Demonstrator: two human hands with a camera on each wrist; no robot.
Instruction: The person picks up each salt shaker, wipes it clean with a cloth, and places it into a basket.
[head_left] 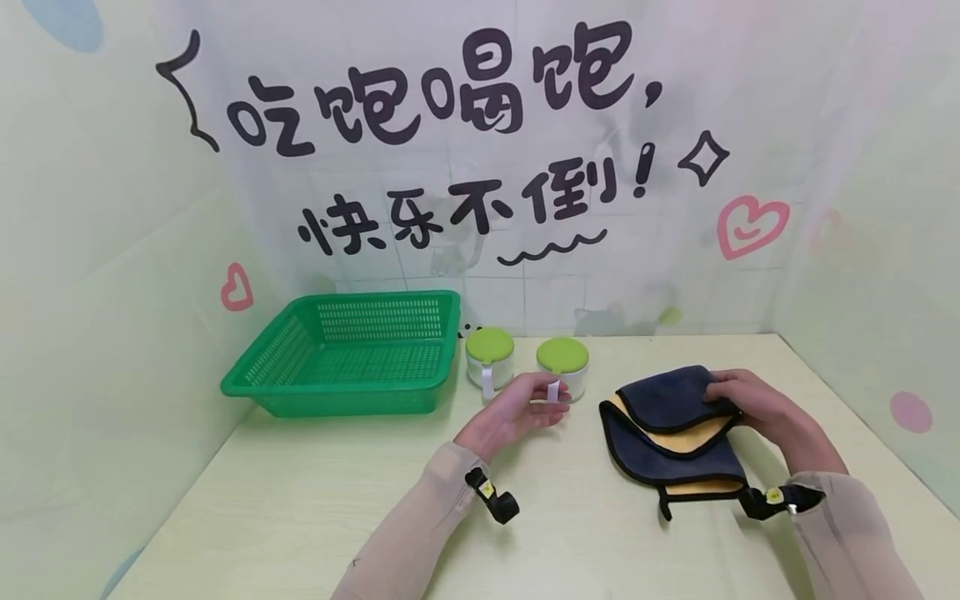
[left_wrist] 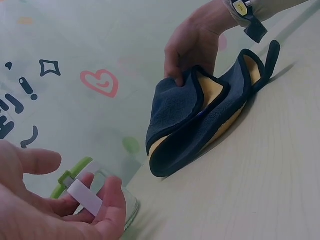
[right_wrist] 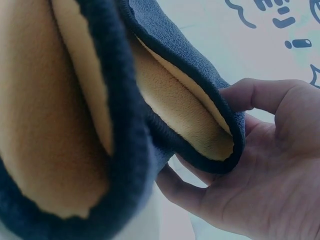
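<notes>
A folded dark-blue cloth with yellow lining and black edging lies on the right, its upper fold lifted off the lower one. My right hand pinches that upper fold between thumb and fingers; the right wrist view shows the thumb on top of the cloth. Toward the middle, my left hand is at the white handle of a clear jar with a green lid. Its thumb stands apart and its fingers are loosely bent beside the handle. Whether they touch the handle, I cannot tell.
A second green-lidded jar with a white handle stands just left of the first. Farther left is a green plastic basket. Printed curtains enclose the pale wooden table at the back and sides.
</notes>
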